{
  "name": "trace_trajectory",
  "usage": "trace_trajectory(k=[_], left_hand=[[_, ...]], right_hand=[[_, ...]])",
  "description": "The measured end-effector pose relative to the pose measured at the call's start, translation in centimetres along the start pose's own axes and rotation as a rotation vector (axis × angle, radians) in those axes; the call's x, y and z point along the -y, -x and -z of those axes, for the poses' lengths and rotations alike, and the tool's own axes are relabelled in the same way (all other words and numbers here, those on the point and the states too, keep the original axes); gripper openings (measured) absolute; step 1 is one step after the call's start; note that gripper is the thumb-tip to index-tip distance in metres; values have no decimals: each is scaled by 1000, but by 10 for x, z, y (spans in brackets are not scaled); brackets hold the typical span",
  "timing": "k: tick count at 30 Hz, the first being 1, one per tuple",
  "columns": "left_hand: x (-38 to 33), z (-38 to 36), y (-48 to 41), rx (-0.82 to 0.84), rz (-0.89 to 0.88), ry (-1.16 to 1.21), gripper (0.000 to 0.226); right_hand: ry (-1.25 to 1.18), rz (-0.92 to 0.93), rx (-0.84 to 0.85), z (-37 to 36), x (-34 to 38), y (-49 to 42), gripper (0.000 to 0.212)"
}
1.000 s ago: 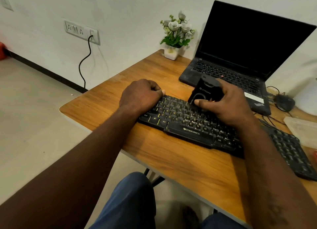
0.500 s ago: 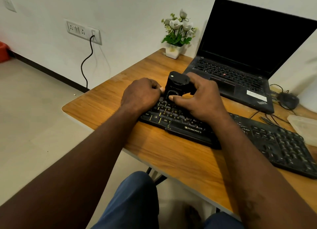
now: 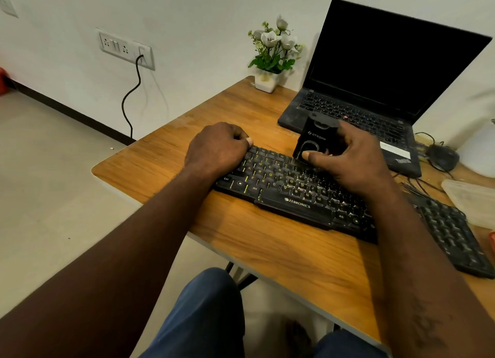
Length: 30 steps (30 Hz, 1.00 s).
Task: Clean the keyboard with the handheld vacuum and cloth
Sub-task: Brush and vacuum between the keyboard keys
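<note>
A black keyboard [image 3: 289,197] with yellow-green key legends lies slanted across the wooden desk [image 3: 281,253]. My right hand [image 3: 351,162] grips a small black handheld vacuum [image 3: 313,140] and holds it upright on the keyboard's upper rows, thumb across its front. My left hand [image 3: 217,148] grips the keyboard's far left corner with curled fingers. No cloth is in view.
An open black laptop [image 3: 375,90] stands behind the keyboard, with a small potted plant [image 3: 270,57] to its left. A black mouse [image 3: 442,156] with cables and a clear plastic container [image 3: 471,199] lie at the right. A power cord hangs from the wall socket [image 3: 126,48].
My right hand has slid the vacuum to the right along the upper key rows, away from my left hand. The left hand has stayed on the keyboard's corner.
</note>
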State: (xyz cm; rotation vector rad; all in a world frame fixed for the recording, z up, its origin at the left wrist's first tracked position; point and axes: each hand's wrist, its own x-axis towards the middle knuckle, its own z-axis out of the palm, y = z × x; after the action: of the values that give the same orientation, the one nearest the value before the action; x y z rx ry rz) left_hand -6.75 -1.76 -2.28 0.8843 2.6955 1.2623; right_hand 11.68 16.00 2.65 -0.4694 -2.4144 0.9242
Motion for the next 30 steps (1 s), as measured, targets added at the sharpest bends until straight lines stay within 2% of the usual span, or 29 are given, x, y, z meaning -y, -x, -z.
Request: trace_trajectory(k=[5, 9, 16, 18, 24, 30], left_hand=[[0, 1, 0, 0, -9, -12, 23], [1, -1, -1, -1, -13, -18, 22], [1, 0, -2, 0, 0, -9, 21], [1, 0, -2, 0, 3, -9, 21], [0, 0, -2, -2, -7, -26, 22], [1, 1, -4, 7, -4, -20, 22]], right_hand=[[42, 15, -50, -2, -5, -3, 61], [176, 23, -136, -2, -12, -5, 56], [37, 74, -55, -7, -4, -2, 57], [60, 88, -42, -14, -3, -4, 57], [216, 82, -186, -25, -3, -15, 51], [117, 145, -49, -27, 3, -10, 46]])
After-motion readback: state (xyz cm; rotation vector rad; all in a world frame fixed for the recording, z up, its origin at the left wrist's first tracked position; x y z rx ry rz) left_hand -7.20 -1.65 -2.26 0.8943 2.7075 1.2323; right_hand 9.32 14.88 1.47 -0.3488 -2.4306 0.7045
